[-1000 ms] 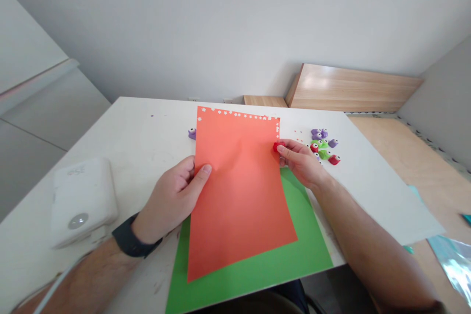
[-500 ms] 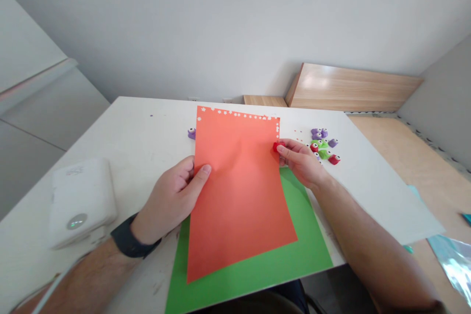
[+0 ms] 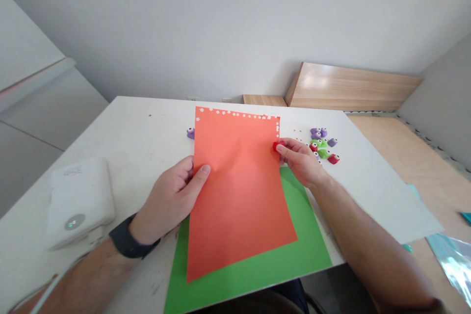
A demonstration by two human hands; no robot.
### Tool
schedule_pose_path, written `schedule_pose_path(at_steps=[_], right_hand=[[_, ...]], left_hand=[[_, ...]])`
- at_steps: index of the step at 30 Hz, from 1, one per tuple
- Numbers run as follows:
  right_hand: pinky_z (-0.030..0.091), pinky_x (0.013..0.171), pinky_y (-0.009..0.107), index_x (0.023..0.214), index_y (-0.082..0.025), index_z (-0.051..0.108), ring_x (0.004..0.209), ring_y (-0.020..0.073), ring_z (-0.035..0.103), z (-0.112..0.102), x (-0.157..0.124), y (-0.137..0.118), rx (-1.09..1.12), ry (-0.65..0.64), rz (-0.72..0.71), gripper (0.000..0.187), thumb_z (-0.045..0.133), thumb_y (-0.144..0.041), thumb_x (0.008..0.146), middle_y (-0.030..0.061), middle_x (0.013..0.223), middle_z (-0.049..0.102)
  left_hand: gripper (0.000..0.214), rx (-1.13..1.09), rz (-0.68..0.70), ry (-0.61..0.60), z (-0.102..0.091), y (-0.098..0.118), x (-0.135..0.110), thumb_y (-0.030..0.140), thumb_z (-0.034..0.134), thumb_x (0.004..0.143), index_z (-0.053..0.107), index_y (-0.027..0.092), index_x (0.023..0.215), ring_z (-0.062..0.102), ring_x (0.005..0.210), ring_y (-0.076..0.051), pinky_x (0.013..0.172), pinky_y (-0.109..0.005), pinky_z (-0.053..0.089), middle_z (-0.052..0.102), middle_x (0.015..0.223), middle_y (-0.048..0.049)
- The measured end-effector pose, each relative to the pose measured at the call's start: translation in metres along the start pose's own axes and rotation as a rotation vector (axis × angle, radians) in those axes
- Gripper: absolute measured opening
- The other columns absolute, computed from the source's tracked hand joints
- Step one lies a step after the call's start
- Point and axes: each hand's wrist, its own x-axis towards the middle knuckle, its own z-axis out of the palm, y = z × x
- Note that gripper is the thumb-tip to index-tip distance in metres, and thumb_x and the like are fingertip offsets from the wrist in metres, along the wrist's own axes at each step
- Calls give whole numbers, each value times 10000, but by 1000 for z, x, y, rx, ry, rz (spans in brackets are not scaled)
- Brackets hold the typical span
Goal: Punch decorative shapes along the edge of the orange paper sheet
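An orange sheet of paper [image 3: 239, 191] is held up above the table, with small flower-shaped holes along its top edge and down the upper right edge. My left hand [image 3: 180, 186] grips its left edge, thumb in front and fingers behind. At the right edge, just below the lowest holes, my right hand [image 3: 300, 157] pinches a small red craft punch [image 3: 278, 146] that sits over the paper's border. Beneath lies a green sheet [image 3: 309, 235], partly covered by the orange one.
Several purple, green and red punches [image 3: 324, 143] with eyes cluster on the white table [image 3: 136, 142] at right. Another purple punch [image 3: 190, 133] is half hidden behind the paper. A white box-shaped device [image 3: 81, 203] with a cable stands at left. Tiny paper bits lie about.
Almost nothing differs. Both hands, the orange paper and the red punch keep their places, with only a slight shift of the view.
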Motion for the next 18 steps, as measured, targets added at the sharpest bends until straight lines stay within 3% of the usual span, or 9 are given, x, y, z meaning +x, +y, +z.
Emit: schedule_pose_path(at_steps=[18], right_hand=[[436,634,286,967,-200,774,683,133,573,2,5,8,-3,34,-11,325,918,-440,802,17,822,710]], left_hand=[[364,39,-3,8,0,-5,0,589,595,1028,674,242,1103,749,906,-252,720,-311,571,804,1097,-36]])
